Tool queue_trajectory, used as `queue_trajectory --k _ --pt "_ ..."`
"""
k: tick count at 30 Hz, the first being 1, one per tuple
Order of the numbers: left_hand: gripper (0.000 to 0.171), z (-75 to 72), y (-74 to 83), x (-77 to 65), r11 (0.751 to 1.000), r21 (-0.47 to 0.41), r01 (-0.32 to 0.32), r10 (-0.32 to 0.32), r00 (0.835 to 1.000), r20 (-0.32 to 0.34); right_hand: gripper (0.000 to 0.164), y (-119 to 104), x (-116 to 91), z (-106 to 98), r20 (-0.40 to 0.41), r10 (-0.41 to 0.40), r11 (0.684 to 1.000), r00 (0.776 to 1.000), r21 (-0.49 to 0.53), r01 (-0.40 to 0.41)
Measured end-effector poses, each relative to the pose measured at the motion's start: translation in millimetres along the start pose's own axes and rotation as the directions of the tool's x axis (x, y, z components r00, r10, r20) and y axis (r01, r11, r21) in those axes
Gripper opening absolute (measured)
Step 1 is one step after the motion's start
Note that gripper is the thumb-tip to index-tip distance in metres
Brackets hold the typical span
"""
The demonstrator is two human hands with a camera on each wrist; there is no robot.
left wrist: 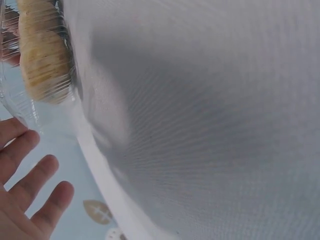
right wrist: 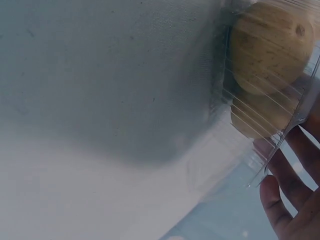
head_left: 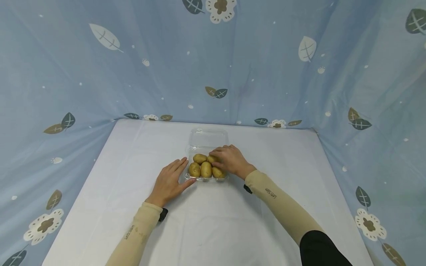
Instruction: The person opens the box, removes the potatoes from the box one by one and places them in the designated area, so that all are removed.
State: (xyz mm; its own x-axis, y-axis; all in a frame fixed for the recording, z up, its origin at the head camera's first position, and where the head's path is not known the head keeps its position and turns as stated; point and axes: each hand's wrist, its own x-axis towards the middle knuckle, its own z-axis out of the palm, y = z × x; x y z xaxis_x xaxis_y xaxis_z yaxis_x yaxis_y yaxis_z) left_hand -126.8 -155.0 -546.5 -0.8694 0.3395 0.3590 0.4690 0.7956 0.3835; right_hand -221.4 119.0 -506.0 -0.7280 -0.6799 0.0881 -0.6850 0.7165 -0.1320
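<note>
A clear plastic clamshell box (head_left: 208,150) lies with its lid folded back, holding several potatoes (head_left: 206,170) in two rows. My left hand (head_left: 169,181) rests along the box's left side, fingers extended and thumb at the front rim. In the left wrist view, the left fingers (left wrist: 42,172) are spread beside the ribbed box wall. My right hand (head_left: 231,160) reaches over the right side and holds the back right potato (head_left: 212,159) between thumb and fingers. Through the wall, the right wrist view shows two potatoes (right wrist: 270,47) and the right fingertips (right wrist: 270,187) by the rim.
The transparent lid (head_left: 209,137) lies flat behind the box. Under everything is a white-covered table (head_left: 213,229). A blue patterned cloth (head_left: 173,66) hangs behind the table and along both sides.
</note>
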Motion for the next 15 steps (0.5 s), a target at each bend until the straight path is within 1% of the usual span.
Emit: queue_trajectory --k 4,10,15 --pt "0.080 0.2 0.6 1.4 1.000 -0.005 0.003 -0.003 1.000 0.007 0.040 2.1 -1.7 1.1 -0.011 -0.014 1.000 1.000 0.002 0.014" --pt "0.081 -0.7 1.7 2.4 1.000 -0.014 0.001 -0.001 1.000 0.013 0.037 5.5 -4.2 5.1 -0.064 -0.040 0.999 0.997 0.025 0.042" --pt "0.081 -0.9 1.9 2.3 1.000 -0.022 0.007 -0.007 1.000 0.013 0.038 5.4 -5.0 5.4 -0.071 -0.040 0.999 0.997 0.022 0.042"
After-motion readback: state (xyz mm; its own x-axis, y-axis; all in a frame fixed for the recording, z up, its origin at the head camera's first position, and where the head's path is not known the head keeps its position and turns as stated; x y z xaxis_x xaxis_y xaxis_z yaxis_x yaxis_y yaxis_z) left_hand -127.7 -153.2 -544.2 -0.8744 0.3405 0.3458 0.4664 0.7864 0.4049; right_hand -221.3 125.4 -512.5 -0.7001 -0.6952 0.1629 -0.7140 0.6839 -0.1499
